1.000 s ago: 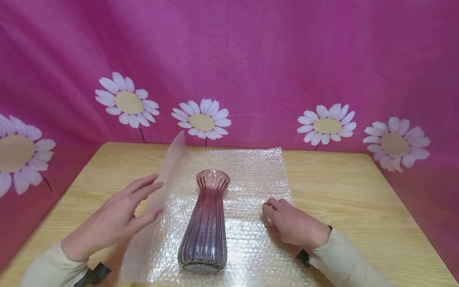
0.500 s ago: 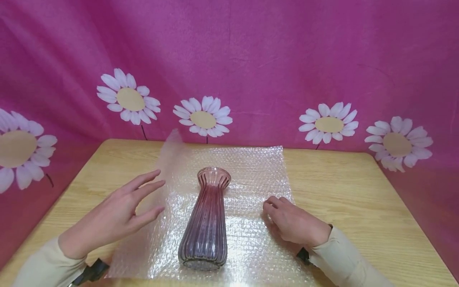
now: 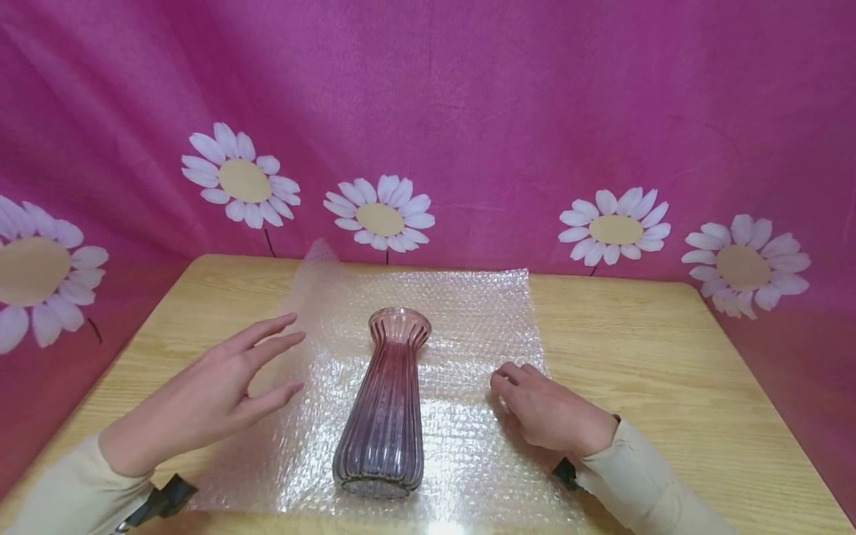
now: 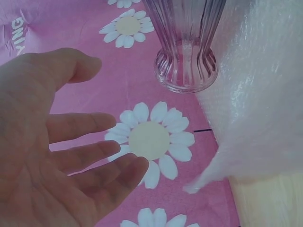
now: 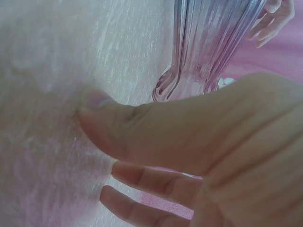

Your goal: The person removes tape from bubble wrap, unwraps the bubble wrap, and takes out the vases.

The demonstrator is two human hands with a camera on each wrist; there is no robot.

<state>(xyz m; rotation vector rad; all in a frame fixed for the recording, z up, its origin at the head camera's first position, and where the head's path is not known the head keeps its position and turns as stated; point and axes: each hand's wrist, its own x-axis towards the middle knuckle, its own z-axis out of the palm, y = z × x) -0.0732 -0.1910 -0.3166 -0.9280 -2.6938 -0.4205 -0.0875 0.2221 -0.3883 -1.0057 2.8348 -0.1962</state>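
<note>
A ribbed glass vase (image 3: 383, 416), pink at its flared rim and purple lower down, lies on a sheet of bubble wrap (image 3: 468, 319), its base toward me. My left hand (image 3: 200, 397), left of the vase, has its fingers spread over the sheet's left side and holds nothing; the left wrist view shows this palm (image 4: 71, 142) bare, apart from the vase's rim (image 4: 187, 82). On the sheet's right side rests my right hand (image 3: 551, 409), with bent fingers. Its thumb (image 5: 118, 123) and fingertips touch the film in the right wrist view.
Beneath the sheet is a wooden table (image 3: 635, 357). A magenta cloth (image 3: 468, 134) printed with white daisies hangs behind and along both sides. The wrap's far left corner (image 3: 321, 253) sticks up near the table's back edge.
The wrap's raised left side has sunk outward to the left and lies flatter. My left hand has drawn slightly left. The right hand and the vase have kept their places.
</note>
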